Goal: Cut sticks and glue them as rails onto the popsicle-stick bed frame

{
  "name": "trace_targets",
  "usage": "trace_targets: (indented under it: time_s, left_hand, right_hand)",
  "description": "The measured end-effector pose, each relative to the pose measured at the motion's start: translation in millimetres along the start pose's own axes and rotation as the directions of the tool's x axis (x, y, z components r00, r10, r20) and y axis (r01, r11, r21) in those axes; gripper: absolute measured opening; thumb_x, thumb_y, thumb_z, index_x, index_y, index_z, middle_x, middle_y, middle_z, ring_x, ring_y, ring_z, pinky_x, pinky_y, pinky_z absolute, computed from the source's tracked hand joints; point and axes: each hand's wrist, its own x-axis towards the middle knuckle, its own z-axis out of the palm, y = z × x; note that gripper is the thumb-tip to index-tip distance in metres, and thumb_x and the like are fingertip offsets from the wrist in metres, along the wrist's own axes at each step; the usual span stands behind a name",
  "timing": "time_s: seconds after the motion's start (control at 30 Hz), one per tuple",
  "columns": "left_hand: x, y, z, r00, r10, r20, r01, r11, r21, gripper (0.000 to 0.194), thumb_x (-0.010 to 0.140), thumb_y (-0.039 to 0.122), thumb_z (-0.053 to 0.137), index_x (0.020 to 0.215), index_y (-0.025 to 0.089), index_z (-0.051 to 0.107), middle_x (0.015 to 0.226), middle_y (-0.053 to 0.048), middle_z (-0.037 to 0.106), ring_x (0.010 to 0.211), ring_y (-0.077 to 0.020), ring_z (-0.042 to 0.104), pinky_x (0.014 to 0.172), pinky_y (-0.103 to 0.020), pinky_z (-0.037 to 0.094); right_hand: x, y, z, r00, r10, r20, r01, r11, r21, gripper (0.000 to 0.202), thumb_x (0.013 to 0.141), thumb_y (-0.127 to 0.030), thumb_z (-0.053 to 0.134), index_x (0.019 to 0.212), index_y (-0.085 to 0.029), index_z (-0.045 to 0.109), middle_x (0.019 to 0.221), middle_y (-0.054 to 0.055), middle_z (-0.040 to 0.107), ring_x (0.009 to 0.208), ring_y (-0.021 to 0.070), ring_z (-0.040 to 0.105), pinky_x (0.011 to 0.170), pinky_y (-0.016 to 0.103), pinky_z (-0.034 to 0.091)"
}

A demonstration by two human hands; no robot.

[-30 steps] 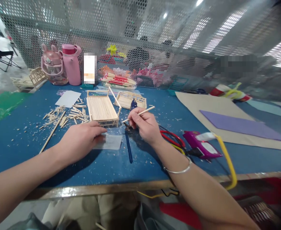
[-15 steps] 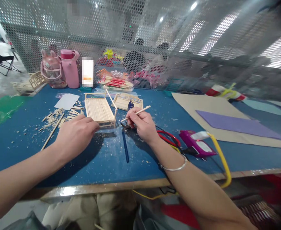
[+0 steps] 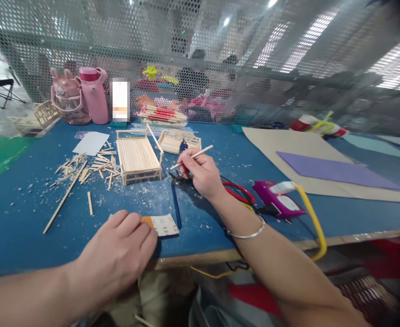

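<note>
The slatted stick frame (image 3: 139, 156) sits on the table (image 3: 216, 238), ahead of the left hand (image 3: 120, 250) and to the left of the right hand (image 3: 204, 177). Its bed of slats looks complete, with the sticks packed side by side, and posts and rails show along the near end. A raised bar stands at the far end, and one stick slopes down the right side; no matching slope shows on the left, so the upper part appears only partly built. A smaller stick structure (image 3: 167, 143) behind it already has rails, though its near right part is hidden.

The right fingers are clamped on a loose thin stick (image 3: 202, 151), which is not joined to either structure. Dark-jawed pliers (image 3: 177, 178) lie just beneath that hand. The left fingers are curled close together over a printed sheet (image 3: 165, 225) with an orange patch; their tips are hidden, so whether they pinch it or only press on it cannot be told. Cut pieces (image 3: 106, 160) and pale crumbs are strewn left of the larger frame, suggesting much cutting is done, while a long stick (image 3: 65, 197) lies unattached nearby.
</note>
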Motion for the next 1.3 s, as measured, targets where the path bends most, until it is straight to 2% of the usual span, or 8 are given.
trace_targets:
  time_s: [0.07, 0.13, 0.33, 0.53, 0.77, 0.9, 1.1, 1.3]
  left_hand:
    - [-5, 6, 11.4, 0.996, -0.024, -0.085, 0.023, 1.000, -0.012, 0.029, 0.084, 0.007, 0.038, 0.101, 0.014, 0.060, 0.101, -0.010, 0.067, 0.093, -0.0243, 0.059, 0.082, -0.039, 0.047]
    - [-8, 8, 22.6, 0.993, -0.033, -0.113, 0.030, 0.999, -0.021, 0.033, 0.084, 0.006, 0.035, 0.106, 0.011, 0.059, 0.107, -0.013, 0.066, 0.097, -0.0242, 0.061, 0.082, -0.037, 0.049]
    - [1, 0, 38.0, 1.000, 0.010, 0.004, -0.010, 1.000, -0.003, 0.036, 0.085, 0.006, 0.036, 0.114, 0.006, 0.057, 0.115, -0.017, 0.063, 0.103, -0.0265, 0.062, 0.079, -0.036, 0.054]
    - [28, -27, 22.9, 0.975, -0.176, 0.138, 0.181, 0.983, -0.023, 0.035, 0.081, 0.000, 0.040, 0.108, 0.005, 0.061, 0.109, -0.017, 0.066, 0.099, -0.0240, 0.064, 0.084, -0.034, 0.053]
    - [0, 1, 8.4, 0.986, -0.067, -0.151, 0.062, 0.997, -0.040, 0.043, 0.080, 0.000, 0.031, 0.110, 0.009, 0.060, 0.111, -0.013, 0.066, 0.098, -0.0230, 0.064, 0.078, -0.034, 0.055]
    - [3, 7, 20.0, 0.999, -0.038, 0.028, 0.039, 0.998, -0.055, 0.040, 0.080, 0.001, 0.036, 0.112, 0.007, 0.059, 0.113, -0.015, 0.065, 0.099, -0.0243, 0.064, 0.073, -0.032, 0.057]
    - [33, -23, 23.7, 0.958, -0.219, 0.187, 0.227, 0.974, -0.024, 0.033, 0.082, 0.001, 0.041, 0.106, 0.007, 0.062, 0.111, -0.017, 0.065, 0.098, -0.0252, 0.064, 0.079, -0.035, 0.055]
    - [25, -36, -5.6, 0.946, -0.323, -0.023, 0.320, 0.943, -0.088, 0.042, 0.083, 0.005, 0.036, 0.114, 0.021, 0.059, 0.102, -0.008, 0.069, 0.084, -0.0223, 0.067, 0.070, -0.032, 0.053]
  right_hand:
    - [-1, 0, 1, 1.000, -0.006, 0.014, 0.006, 1.000, -0.004, 0.032, 0.081, -0.047, 0.055, 0.071, -0.017, 0.054, 0.053, -0.004, 0.047, 0.044, 0.0062, 0.038, 0.042, 0.021, 0.028]
    - [-1, 0, 1, 1.000, -0.004, 0.023, 0.005, 1.000, -0.008, 0.032, 0.082, -0.047, 0.055, 0.071, -0.017, 0.054, 0.053, -0.004, 0.048, 0.044, 0.0062, 0.038, 0.042, 0.021, 0.028]
    - [-2, 1, 2, 0.999, -0.009, 0.041, 0.009, 1.000, -0.013, 0.033, 0.082, -0.047, 0.054, 0.070, -0.016, 0.054, 0.053, -0.004, 0.047, 0.044, 0.0062, 0.038, 0.042, 0.021, 0.028]
    - [-3, 2, 1, 0.998, -0.018, 0.062, 0.021, 0.999, -0.043, 0.033, 0.083, -0.047, 0.052, 0.071, -0.016, 0.054, 0.054, -0.004, 0.048, 0.045, 0.0059, 0.039, 0.043, 0.021, 0.029]
    - [-3, 2, 2, 0.997, -0.036, 0.070, 0.037, 0.999, -0.011, 0.030, 0.084, -0.043, 0.052, 0.072, -0.016, 0.055, 0.056, -0.004, 0.049, 0.046, 0.0058, 0.040, 0.044, 0.021, 0.029]
    - [-3, 2, 3, 0.997, -0.036, 0.067, 0.037, 0.999, -0.013, 0.029, 0.085, -0.041, 0.052, 0.073, -0.016, 0.055, 0.056, -0.004, 0.049, 0.047, 0.0057, 0.040, 0.044, 0.021, 0.030]
    - [-4, 0, 3, 0.997, -0.024, 0.070, 0.027, 0.999, -0.038, 0.030, 0.085, -0.044, 0.052, 0.073, -0.016, 0.054, 0.056, -0.004, 0.049, 0.047, 0.0059, 0.040, 0.045, 0.021, 0.030]
    - [-5, -1, 4, 0.998, -0.028, 0.060, 0.032, 0.998, -0.050, 0.033, 0.084, -0.047, 0.051, 0.072, -0.016, 0.054, 0.056, -0.004, 0.048, 0.046, 0.0058, 0.040, 0.044, 0.021, 0.030]
